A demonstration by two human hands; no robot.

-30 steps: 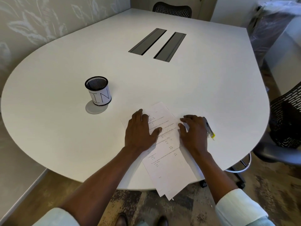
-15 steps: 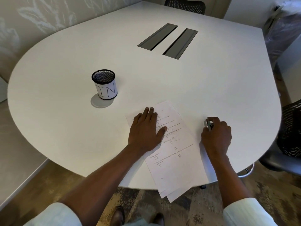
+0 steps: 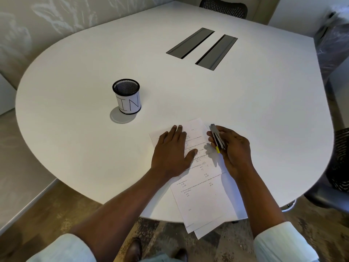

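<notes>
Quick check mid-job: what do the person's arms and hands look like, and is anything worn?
The left hand and right hand are bare, with no gloves and no rings or watch visible. The forearms are uncovered. The left sleeve and right sleeve are pale mint-white shirt cloth, pushed up toward the elbows.

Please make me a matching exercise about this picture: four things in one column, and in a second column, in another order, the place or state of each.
1. left hand
2. right hand
3. mesh cup
4. sheets of paper

A. stands upright, touched by no hand
B. grips pens
C. lies flat on the sheets
D. hang over the edge of the table

Pairs: 1-C, 2-B, 3-A, 4-D
</notes>
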